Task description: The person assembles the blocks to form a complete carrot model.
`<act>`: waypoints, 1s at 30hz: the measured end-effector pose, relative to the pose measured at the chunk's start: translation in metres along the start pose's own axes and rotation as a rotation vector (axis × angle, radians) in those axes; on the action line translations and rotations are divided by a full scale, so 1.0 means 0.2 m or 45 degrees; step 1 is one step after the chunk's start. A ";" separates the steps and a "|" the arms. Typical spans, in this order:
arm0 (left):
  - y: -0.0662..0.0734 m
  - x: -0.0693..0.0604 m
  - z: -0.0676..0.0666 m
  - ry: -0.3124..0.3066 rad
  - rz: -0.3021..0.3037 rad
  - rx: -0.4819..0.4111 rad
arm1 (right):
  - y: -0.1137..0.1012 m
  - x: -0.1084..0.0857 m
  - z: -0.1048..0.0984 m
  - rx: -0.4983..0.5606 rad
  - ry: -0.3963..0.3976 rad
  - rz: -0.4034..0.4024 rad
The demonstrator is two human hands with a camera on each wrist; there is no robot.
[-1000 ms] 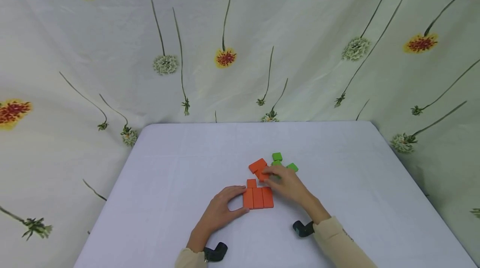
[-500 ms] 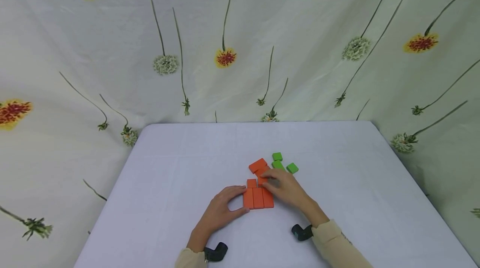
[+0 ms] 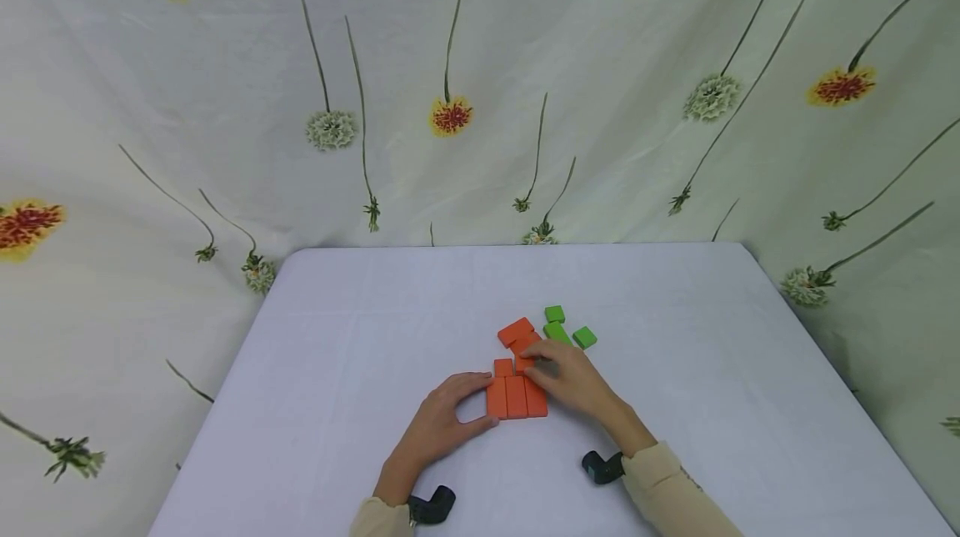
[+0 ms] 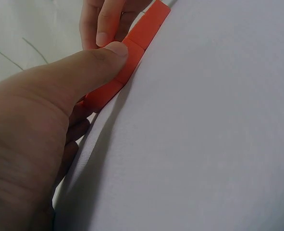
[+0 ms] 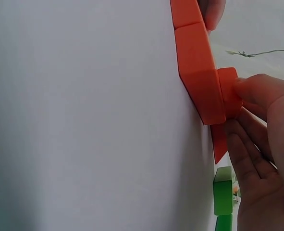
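Three orange blocks point(image 3: 516, 398) lie side by side in a row on the white table. My left hand point(image 3: 442, 416) holds the left end of the row, thumb at the near side and fingertips at the far side. In the left wrist view its thumb presses the orange row point(image 4: 132, 55). A small orange block point(image 3: 503, 368) sits against the row's far edge. Beside it, my right hand point(image 3: 573, 374) pinches another small orange block point(image 5: 230, 89) between thumb and fingers, at the row's far right. The right fingers partly cover this block in the head view.
Behind the row lies a tilted orange block point(image 3: 515, 332), with another orange piece point(image 3: 525, 343) against it. Several green blocks, one apart point(image 3: 585, 337), lie behind my right hand. A flower-patterned cloth point(image 3: 600, 45) hangs behind the table point(image 3: 360, 337).
My right hand has moved slightly toward me with the small orange block, bringing it to the row's far edge. More of a green block shows behind it. My left hand stays put.
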State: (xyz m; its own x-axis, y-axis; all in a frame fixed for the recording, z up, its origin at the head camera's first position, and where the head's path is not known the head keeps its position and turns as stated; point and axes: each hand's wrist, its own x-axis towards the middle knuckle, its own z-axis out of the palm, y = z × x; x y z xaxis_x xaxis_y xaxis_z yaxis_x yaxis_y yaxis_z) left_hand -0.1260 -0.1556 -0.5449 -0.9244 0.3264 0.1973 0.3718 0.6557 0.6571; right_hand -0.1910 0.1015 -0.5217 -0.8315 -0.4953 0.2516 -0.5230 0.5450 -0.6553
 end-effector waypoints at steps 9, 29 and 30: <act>0.02 0.00 -0.01 -0.005 -0.005 -0.033 | -0.01 0.00 0.01 -0.002 -0.002 0.006; 0.01 0.00 0.00 0.007 0.003 -0.027 | -0.06 -0.03 -0.03 -0.036 0.033 -0.012; 0.01 0.00 0.00 0.007 0.004 -0.024 | -0.07 -0.04 -0.04 -0.033 0.030 -0.012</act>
State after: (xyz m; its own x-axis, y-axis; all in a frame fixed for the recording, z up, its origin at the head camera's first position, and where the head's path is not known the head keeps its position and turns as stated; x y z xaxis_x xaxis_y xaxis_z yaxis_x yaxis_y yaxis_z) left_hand -0.1251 -0.1552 -0.5436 -0.9237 0.3244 0.2036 0.3731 0.6418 0.6700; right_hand -0.1782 0.1034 -0.5090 -0.8304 -0.4847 0.2748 -0.5355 0.5579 -0.6340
